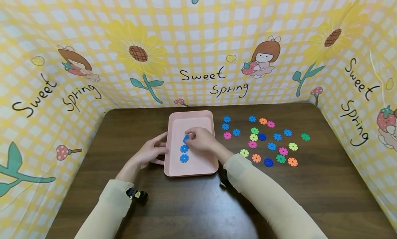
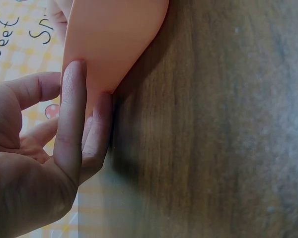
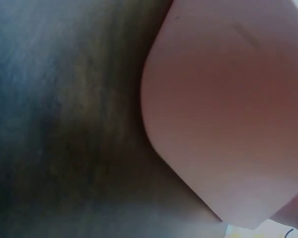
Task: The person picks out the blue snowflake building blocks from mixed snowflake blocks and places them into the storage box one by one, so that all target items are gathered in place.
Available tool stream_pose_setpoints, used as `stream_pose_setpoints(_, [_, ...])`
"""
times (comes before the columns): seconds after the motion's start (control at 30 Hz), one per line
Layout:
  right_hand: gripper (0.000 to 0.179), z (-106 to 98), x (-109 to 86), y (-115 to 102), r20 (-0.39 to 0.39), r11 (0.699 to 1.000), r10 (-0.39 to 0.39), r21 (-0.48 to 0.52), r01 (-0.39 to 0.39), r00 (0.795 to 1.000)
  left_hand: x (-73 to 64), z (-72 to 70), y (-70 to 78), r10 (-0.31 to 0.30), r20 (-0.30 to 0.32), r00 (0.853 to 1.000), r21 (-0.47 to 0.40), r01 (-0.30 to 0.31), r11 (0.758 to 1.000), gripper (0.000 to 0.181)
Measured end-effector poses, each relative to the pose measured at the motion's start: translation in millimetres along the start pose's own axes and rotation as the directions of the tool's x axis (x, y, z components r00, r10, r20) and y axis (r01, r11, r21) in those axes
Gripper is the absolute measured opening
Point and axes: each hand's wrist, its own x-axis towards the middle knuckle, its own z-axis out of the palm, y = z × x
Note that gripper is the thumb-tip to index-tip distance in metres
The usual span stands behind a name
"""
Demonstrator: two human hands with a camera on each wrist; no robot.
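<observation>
A pink tray (image 1: 173,170) lies on the table, with two blue notched plastic discs (image 1: 184,158) in a column inside it. Over the far end of that column, my right hand (image 1: 201,139) pinches another blue disc (image 1: 185,138) between thumb and fingertips, partly covering it. At the tray's left side is my left hand (image 1: 150,150), its fingers fairly straight and touching the wall. From the left wrist, the fingers (image 2: 72,119) rest along the outside of the tray wall (image 2: 114,34). Only the tray's side (image 3: 223,109) shows in the right wrist view; the hand is hidden there.
Right of the tray, several loose notched discs lie scattered on the dark wooden table (image 1: 192,204), among them a pink disc (image 1: 227,135), an orange disc (image 1: 256,158) and a green disc (image 1: 305,137). A yellow checked cloth (image 1: 198,35) stands around the table's back and sides.
</observation>
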Motion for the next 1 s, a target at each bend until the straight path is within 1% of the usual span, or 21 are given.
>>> stream_pose_setpoints(0.17, [0.05, -9.3, -5.2, -1.4, 0.037, 1.0, -0.014, -0.017, 0.014, 0.999, -0.3, 0.7, -0.2, -0.002, -0.001, 1.0, -0.007, 0.002, 1.0, 0.082])
stream_pose_setpoints(0.3, [0.049, -22.6, -10.7, -2.1, 0.051, 0.999, -0.05, -0.002, 0.05, 0.997, -0.2, 0.5, -0.5, -0.003, -0.004, 1.0, -0.012, 0.003, 1.0, 0.082])
stream_pose_setpoints(0.43, [0.045, -38.0, -18.4, 1.1, 0.009, 0.996, -0.082, 0.024, 0.082, 0.997, 0.0, 0.6, -0.5, -0.003, -0.003, 1.0, -0.01, 0.003, 1.0, 0.082])
stream_pose_setpoints(0.57, [0.044, -57.1, -28.6, 7.8, -0.051, 0.996, -0.08, 0.023, 0.081, 0.996, 0.3, 1.1, -0.3, 0.0, -0.001, 1.0, -0.008, 0.0, 1.0, 0.082])
stream_pose_setpoints(0.67, [0.042, -73.2, -37.0, 18.7, -0.084, 0.997, -0.061, 0.036, 0.065, 0.995, 0.7, 1.5, -0.4, 0.003, -0.001, 1.0, -0.005, -0.003, 1.0, 0.082])
stream_pose_setpoints(0.77, [0.04, -89.4, -45.9, 34.0, -0.117, 0.998, -0.027, 0.053, 0.033, 0.993, 1.3, 1.6, -0.6, 0.005, 0.003, 1.0, -0.003, -0.005, 1.0, 0.082])
stream_pose_setpoints(0.87, [0.038, -103.8, -54.9, 51.1, -0.143, 0.999, 0.01, 0.042, -0.004, 0.99, 1.5, 1.1, -0.9, 0.003, 0.004, 1.0, -0.002, -0.003, 1.0, 0.081])
stream_pose_setpoints(1.0, [0.037, -118.2, -64.7, 74.0, -0.151, 0.999, 0.051, 0.016, -0.049, 0.987, 1.1, -0.3, -1.2, -0.002, 0.005, 1.0, 0.004, 0.002, 1.0, 0.081])
